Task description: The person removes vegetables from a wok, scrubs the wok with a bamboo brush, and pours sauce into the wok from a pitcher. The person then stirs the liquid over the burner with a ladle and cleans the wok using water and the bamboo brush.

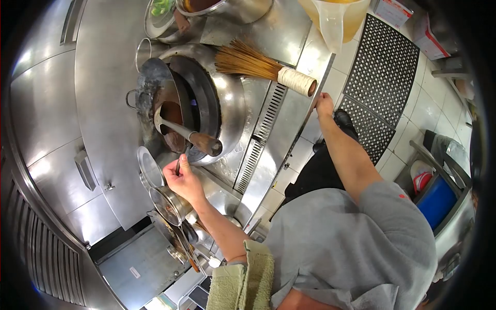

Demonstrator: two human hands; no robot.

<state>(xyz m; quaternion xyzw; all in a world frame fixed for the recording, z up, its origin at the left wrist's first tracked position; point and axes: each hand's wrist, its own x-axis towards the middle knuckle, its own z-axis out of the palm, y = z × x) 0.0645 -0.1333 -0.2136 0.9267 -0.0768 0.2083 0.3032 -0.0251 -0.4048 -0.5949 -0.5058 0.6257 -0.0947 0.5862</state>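
My left hand [182,178] is closed, thumb and fingers pinching a dark metal handle at the near side of a wok [150,98]. The wok tilts on its side in the round burner opening [217,98]. A ladle [178,130] with a wooden handle end rests in it, the handle pointing toward me. My right hand [324,105] is down at the front edge of the steel range [294,137], fingers curled; what they hold, if anything, is hidden. Just above that hand lies a bamboo wok brush [258,63] with a cord-wrapped grip.
A plastic pitcher [333,23] and a large pot [232,8] stand at the top. Strainers [165,206] and pans sit below the wok. A perforated black mat [382,77] covers floor tiles. A blue bin [436,201] stands at right. A steel wall panel [103,103] rises behind.
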